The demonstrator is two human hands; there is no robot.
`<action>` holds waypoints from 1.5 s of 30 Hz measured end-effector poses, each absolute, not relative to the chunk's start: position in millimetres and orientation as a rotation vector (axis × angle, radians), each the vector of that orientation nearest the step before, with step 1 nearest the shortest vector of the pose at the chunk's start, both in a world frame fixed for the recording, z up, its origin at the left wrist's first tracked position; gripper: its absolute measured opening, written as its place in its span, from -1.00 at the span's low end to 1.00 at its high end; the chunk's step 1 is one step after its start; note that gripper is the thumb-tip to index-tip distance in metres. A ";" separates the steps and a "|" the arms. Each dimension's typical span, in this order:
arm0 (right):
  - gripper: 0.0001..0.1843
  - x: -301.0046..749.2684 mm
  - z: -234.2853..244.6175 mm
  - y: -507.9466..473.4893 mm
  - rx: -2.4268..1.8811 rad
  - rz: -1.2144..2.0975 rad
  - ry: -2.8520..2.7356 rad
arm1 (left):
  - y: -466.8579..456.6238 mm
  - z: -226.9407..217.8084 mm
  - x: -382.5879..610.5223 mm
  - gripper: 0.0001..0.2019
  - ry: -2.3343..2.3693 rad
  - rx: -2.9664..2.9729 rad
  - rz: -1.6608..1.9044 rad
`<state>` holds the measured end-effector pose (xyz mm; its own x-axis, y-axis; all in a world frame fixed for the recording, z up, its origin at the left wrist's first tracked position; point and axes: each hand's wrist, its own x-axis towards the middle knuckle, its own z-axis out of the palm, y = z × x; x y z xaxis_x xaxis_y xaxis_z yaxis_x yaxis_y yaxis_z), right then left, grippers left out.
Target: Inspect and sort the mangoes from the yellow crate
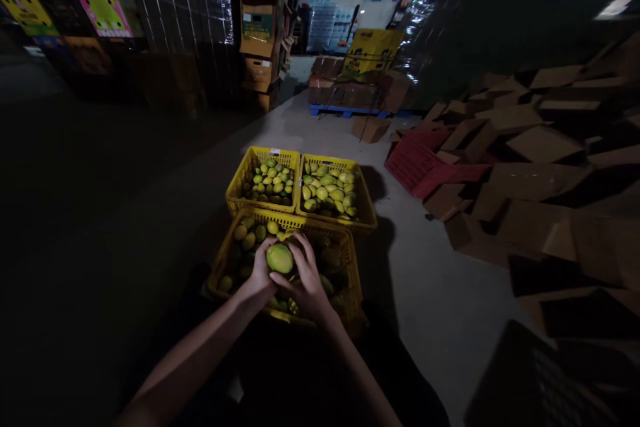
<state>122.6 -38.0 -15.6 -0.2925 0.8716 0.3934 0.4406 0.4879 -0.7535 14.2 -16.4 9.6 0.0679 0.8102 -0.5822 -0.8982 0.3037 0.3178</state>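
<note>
A green-yellow mango is held up between both my hands over the nearest yellow crate, which holds several more mangoes. My left hand cups its left side with fingers curled. My right hand wraps its right side and underside. Two more yellow crates stand just beyond: the far left crate with small green-yellow fruit, and the far right crate with somewhat larger fruit.
A heap of flattened brown cardboard boxes fills the right side, with a red crate lying at its edge. Stacked cartons and a blue pallet with boxes stand at the back. The left floor is dark.
</note>
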 end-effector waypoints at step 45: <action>-0.68 156.1 24.2 -25.2 -0.710 1.604 -0.544 | -12.1 29.5 -11.7 -0.58 0.475 0.309 1.182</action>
<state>156.1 -25.2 24.2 -0.0739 0.9874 -0.1401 -0.6981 -0.1516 -0.6998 -11.7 -12.1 29.5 0.2982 0.9349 -0.1924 -0.8077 0.3546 0.4710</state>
